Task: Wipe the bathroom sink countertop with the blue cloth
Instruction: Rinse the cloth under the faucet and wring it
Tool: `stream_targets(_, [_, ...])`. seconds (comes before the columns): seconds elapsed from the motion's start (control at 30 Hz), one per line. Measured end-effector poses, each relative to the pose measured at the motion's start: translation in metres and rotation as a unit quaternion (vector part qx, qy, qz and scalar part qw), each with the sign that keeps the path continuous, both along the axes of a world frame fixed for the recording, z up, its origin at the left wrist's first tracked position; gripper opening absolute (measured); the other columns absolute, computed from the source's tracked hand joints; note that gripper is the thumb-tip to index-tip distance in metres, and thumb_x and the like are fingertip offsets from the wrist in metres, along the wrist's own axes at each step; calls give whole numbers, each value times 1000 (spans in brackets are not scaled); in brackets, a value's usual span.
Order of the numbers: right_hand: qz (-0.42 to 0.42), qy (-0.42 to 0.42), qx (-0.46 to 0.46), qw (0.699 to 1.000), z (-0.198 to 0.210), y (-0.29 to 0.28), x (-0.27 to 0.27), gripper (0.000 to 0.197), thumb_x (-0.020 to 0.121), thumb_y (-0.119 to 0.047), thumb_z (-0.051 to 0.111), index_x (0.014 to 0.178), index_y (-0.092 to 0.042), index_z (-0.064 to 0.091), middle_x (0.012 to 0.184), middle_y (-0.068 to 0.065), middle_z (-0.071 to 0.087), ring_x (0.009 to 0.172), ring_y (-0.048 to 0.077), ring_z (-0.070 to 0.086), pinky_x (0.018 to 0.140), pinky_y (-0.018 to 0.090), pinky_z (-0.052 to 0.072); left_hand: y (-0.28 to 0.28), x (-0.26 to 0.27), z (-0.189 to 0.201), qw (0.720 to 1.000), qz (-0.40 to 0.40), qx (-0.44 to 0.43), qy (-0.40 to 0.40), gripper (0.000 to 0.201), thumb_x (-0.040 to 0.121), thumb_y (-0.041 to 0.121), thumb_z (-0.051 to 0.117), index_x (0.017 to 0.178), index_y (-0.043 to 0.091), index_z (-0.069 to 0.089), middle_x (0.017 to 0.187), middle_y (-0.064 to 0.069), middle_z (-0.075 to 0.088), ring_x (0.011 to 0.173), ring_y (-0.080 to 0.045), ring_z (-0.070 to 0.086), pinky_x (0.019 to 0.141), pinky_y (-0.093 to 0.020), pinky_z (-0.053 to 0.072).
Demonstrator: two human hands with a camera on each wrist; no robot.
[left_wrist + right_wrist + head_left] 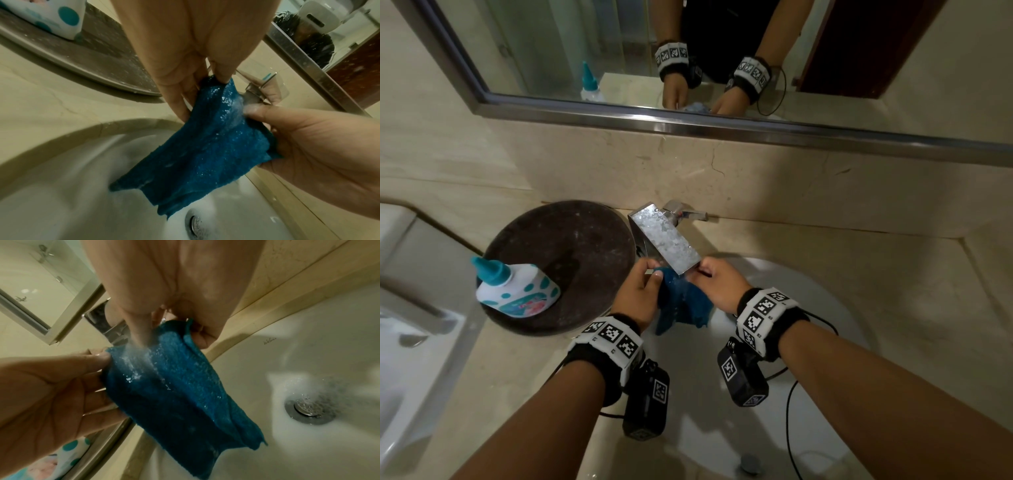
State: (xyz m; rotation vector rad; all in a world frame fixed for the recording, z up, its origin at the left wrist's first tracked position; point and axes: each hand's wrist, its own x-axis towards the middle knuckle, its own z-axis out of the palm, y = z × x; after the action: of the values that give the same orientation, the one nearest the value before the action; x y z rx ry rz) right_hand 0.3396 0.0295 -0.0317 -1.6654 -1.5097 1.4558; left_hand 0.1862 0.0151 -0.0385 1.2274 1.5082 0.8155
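Observation:
The blue cloth (683, 303) hangs wet over the white sink basin (808, 294), stretched between both hands right under the chrome faucet spout (666, 240). Water runs from the spout onto the cloth (174, 386). My left hand (643, 291) pinches the cloth's left top corner, as the left wrist view shows (213, 78). My right hand (717, 284) pinches the right top corner (185, 327). The cloth's (205, 154) lower edge dangles above the drain (195, 225). The beige stone countertop (893, 274) surrounds the basin.
A round dark tray (571, 260) sits left of the faucet with a white bottle with teal dots and a teal cap (513, 289) on it. A mirror (688, 51) hangs on the wall behind. A white fixture (407, 308) lies at far left. The drain (306, 408) takes running water.

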Motion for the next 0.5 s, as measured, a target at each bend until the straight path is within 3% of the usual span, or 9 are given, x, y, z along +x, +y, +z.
stream_targets(0.17, [16, -7, -4, 1000, 1, 0, -3, 22, 91, -21, 57, 110, -13, 65, 108, 6, 70, 103, 19, 64, 98, 40, 48, -1, -4, -1, 1000, 0, 19, 18, 23, 99, 16, 42, 81, 30, 47, 85, 0, 56, 83, -21, 53, 83, -40, 48])
stream_targets(0.3, [29, -9, -6, 1000, -1, -1, -6, 25, 88, -20, 60, 111, -15, 66, 110, 5, 70, 106, 18, 63, 99, 37, 47, 0, -7, -1, 1000, 7, 18, 6, 23, 99, 15, 42, 82, 30, 49, 86, -1, 57, 84, -22, 54, 84, -47, 49])
stream_targets(0.37, [41, -22, -6, 999, -1, 0, -4, 14, 87, -11, 60, 97, -13, 69, 98, 2, 72, 96, 18, 64, 91, 31, 49, 0, -8, -3, 1000, 8, 15, 1, 23, 99, 16, 41, 82, 30, 50, 87, -2, 58, 85, -23, 55, 84, -51, 50])
stream_targets(0.4, [52, -37, -2, 998, 0, 1, -3, 16, 85, -4, 59, 78, -15, 67, 79, -3, 70, 81, 16, 63, 80, 27, 48, 1, -9, -3, 1000, 10, 14, -3, 24, 99, 17, 42, 82, 32, 50, 87, -2, 58, 86, -24, 55, 85, -53, 51])
stream_targets(0.43, [58, -48, 4, 997, 1, 2, -1, 33, 83, 2, 57, 60, -20, 57, 60, -9, 61, 66, 12, 55, 68, 23, 44, 1, -9, -4, 1000, 11, 13, -5, 25, 99, 17, 42, 82, 33, 51, 88, -2, 59, 87, -25, 56, 85, -54, 50])
stream_targets(0.5, [59, -63, 4, 996, 1, 1, 0, 45, 82, 7, 54, 54, -26, 44, 51, -12, 48, 59, 8, 47, 65, 23, 40, 1, -10, -6, 1000, 11, 21, -2, 26, 98, 18, 43, 81, 35, 52, 88, -3, 59, 87, -27, 56, 85, -56, 49])
